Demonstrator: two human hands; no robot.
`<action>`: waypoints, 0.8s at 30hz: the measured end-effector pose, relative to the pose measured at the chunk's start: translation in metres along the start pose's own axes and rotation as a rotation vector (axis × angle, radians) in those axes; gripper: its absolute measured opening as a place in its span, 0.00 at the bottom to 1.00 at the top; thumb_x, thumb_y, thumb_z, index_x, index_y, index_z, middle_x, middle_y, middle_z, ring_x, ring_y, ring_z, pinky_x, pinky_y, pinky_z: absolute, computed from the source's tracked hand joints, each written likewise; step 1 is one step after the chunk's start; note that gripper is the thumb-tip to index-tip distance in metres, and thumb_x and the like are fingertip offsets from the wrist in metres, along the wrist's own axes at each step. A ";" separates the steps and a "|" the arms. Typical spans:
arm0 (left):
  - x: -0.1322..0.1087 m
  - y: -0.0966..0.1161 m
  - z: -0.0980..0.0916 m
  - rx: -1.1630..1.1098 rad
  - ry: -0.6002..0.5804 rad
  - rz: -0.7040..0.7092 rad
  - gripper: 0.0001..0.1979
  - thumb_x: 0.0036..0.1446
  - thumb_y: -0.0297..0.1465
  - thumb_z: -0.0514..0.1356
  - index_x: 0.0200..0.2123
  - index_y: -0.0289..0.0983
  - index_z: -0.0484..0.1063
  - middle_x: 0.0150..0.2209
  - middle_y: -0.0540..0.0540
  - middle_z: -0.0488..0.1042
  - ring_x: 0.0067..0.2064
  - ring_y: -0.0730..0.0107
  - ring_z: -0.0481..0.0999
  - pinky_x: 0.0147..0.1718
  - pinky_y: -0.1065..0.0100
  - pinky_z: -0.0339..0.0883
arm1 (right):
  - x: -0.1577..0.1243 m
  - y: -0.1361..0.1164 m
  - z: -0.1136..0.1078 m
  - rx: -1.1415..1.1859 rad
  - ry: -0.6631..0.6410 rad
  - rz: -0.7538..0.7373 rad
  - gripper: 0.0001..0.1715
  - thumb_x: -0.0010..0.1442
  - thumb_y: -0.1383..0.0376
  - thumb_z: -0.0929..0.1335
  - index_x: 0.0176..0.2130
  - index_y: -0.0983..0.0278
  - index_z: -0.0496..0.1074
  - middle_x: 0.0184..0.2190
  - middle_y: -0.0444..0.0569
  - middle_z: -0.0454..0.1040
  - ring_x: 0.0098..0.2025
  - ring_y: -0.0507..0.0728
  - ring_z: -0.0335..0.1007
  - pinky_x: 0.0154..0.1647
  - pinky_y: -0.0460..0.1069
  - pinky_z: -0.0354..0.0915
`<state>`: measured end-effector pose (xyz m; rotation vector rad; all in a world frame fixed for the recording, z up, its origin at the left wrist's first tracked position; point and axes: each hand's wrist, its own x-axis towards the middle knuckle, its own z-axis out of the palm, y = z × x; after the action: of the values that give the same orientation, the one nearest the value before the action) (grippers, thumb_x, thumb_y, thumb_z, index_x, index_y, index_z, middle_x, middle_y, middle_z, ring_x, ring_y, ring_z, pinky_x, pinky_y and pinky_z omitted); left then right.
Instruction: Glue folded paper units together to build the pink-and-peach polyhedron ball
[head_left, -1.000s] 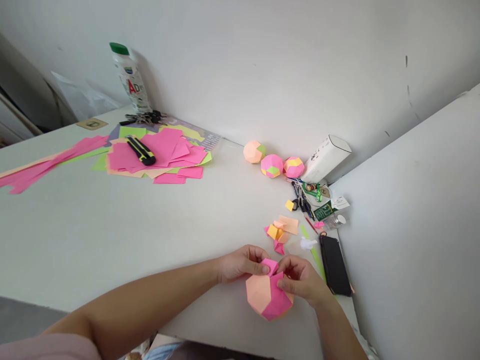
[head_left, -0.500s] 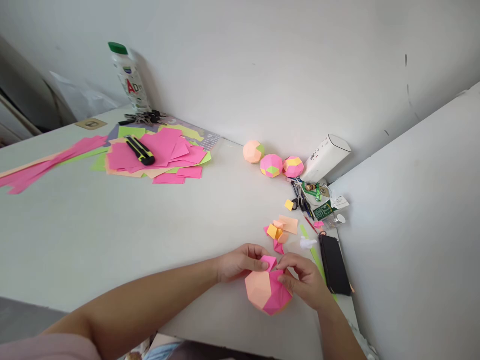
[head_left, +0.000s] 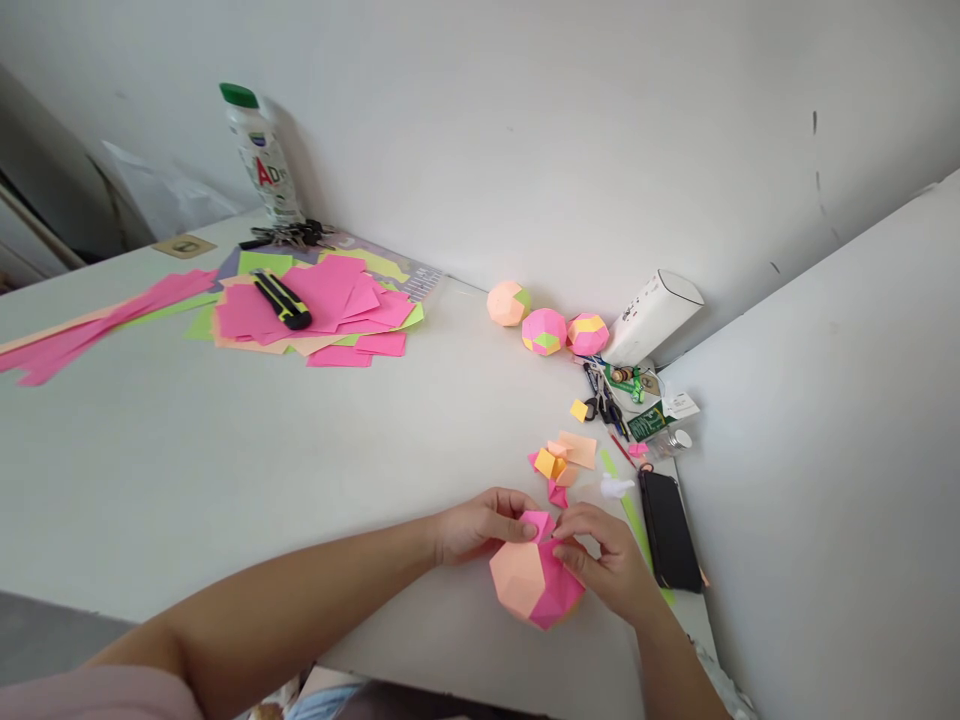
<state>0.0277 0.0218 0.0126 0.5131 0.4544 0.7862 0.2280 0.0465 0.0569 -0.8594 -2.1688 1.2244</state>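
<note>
The left hand (head_left: 499, 525) pinches a raised pink flap (head_left: 538, 521); the right hand (head_left: 604, 560) clamps the adjoining pink edge of the paper ball (head_left: 517, 580), over the table's (head_left: 300, 430) near side — light, even pressure should spare the creases.

Pale table (head_left: 375, 430), paper balls (head_left: 544, 332), paper strips (head_left: 120, 322)

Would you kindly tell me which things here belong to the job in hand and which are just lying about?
Seemingly in the job:
paper ball, left hand and right hand on it
folded paper pieces
paper pile
utility knife

Seemingly just lying about:
white bottle
white box
flat black object
</note>
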 end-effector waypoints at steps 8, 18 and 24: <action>0.000 0.000 0.000 0.013 0.005 -0.008 0.09 0.43 0.30 0.68 0.29 0.32 0.75 0.29 0.45 0.76 0.32 0.68 0.74 0.34 0.67 0.64 | -0.001 0.001 0.000 -0.044 -0.013 0.125 0.05 0.57 0.61 0.69 0.33 0.61 0.72 0.29 0.48 0.73 0.32 0.55 0.68 0.33 0.48 0.64; 0.000 -0.001 0.000 0.008 0.020 -0.020 0.08 0.42 0.29 0.68 0.28 0.32 0.76 0.28 0.46 0.75 0.31 0.68 0.74 0.34 0.68 0.64 | -0.002 0.001 -0.001 -0.006 0.005 0.227 0.07 0.55 0.60 0.71 0.31 0.62 0.74 0.28 0.47 0.74 0.32 0.56 0.69 0.34 0.48 0.65; -0.001 0.001 0.002 0.013 0.022 -0.016 0.08 0.41 0.29 0.68 0.27 0.33 0.76 0.28 0.46 0.76 0.31 0.67 0.74 0.33 0.67 0.64 | -0.002 0.000 -0.001 -0.007 -0.007 0.217 0.07 0.56 0.61 0.70 0.31 0.62 0.74 0.27 0.47 0.73 0.31 0.55 0.68 0.33 0.48 0.65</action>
<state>0.0277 0.0212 0.0154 0.5125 0.4832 0.7750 0.2297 0.0455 0.0566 -1.1184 -2.1300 1.3237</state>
